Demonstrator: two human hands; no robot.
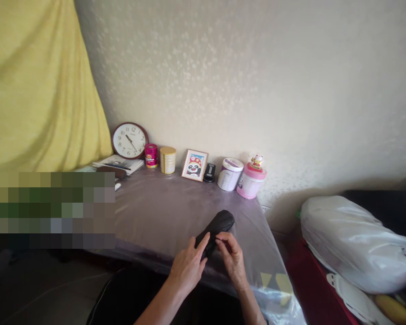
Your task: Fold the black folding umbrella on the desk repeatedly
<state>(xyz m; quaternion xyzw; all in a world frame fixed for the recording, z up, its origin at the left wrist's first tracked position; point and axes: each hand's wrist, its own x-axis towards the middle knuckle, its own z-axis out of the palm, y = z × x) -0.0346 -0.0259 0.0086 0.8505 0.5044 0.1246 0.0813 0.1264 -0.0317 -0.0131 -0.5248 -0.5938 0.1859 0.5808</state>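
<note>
A black folded umbrella [223,221] lies slantwise near the table's front edge, its rounded end pointing away to the right. My left hand [188,262] is wrapped around the near part, index finger stretched along the dark fabric and thumb below. On the right side of the umbrella, my right hand [232,257] pinches at its fabric between thumb and index finger. Whatever small part sits in that pinch is too dark to make out. My left hand hides the umbrella's near end.
Along the back of the table [155,207] stand a clock [130,140], a pink tin [151,155], a yellow-lidded can [168,160], a framed panda picture [194,165], a black stand [209,173] and two tubs [230,175]. Right of the table sits a white plastic bag [355,239].
</note>
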